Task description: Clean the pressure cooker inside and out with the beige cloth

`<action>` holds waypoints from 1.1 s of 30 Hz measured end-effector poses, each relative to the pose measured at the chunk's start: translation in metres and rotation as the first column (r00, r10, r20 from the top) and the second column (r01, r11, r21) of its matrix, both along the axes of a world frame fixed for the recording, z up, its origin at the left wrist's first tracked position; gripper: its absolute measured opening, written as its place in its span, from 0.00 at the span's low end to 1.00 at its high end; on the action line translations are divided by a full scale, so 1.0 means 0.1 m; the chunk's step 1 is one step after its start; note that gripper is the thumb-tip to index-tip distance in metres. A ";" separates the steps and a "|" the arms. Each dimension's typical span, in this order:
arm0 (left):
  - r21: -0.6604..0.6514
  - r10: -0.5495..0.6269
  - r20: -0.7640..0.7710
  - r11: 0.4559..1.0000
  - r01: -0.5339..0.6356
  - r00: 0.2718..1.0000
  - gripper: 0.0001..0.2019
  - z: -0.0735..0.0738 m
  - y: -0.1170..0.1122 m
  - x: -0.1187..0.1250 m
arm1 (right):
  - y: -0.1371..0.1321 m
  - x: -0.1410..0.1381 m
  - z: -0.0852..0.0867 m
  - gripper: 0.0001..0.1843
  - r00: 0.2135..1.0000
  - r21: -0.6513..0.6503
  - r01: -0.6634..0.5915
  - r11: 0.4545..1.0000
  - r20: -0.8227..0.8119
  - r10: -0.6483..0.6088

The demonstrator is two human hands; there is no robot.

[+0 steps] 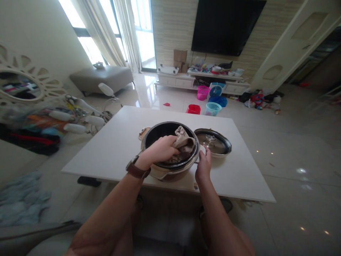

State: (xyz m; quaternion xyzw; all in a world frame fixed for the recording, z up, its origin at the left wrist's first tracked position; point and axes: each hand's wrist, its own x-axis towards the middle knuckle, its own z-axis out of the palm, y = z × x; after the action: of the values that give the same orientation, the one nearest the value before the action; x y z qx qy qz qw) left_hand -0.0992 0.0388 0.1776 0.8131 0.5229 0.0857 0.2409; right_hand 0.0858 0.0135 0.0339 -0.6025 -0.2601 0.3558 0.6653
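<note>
Pot (160,132) stands near the front edge of the white table (119,142), its dark inside holding a crumpled brown cloth (183,144), which the left hand (160,151) grips with fingers curled tight and presses against the right inner wall. The right hand (204,165) clasps the pot's right edge, fingers closed on it. The lid (213,142) lies just beside the pot on the right, and plastic baskets (213,108) sit on the floor beyond, contents unclear.
</note>
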 end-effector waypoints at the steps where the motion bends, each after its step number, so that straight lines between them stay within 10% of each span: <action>1: 0.051 0.038 0.000 0.998 -0.037 0.999 0.12 0.03 -0.01 -0.01 | 0.00 0.00 -0.01 0.28 1.000 -0.002 -0.004 1.000 0.010 0.004; 8: 0.318 0.123 -0.156 0.946 -0.068 0.980 0.18 0.24 -0.08 -0.14 | 0.01 0.03 -0.05 0.30 0.999 -0.017 -0.025 1.000 0.028 0.025; 16: -0.001 -0.112 -0.258 0.993 0.115 0.960 0.18 0.26 -0.16 -0.18 | -0.01 -0.01 0.02 0.29 0.998 0.006 0.018 1.000 0.061 -0.018; 33: -0.009 -0.221 -0.299 0.973 0.229 0.928 0.13 0.13 -0.10 -0.15 | -0.02 -0.01 0.02 0.28 1.000 0.004 -0.001 1.000 0.014 0.001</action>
State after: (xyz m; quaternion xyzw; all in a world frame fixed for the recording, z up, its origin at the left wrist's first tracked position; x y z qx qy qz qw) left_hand -0.1143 0.0293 0.1909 0.8743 0.4555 -0.0592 0.1567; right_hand 0.0849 0.0117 0.0360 -0.6035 -0.2657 0.3512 0.6647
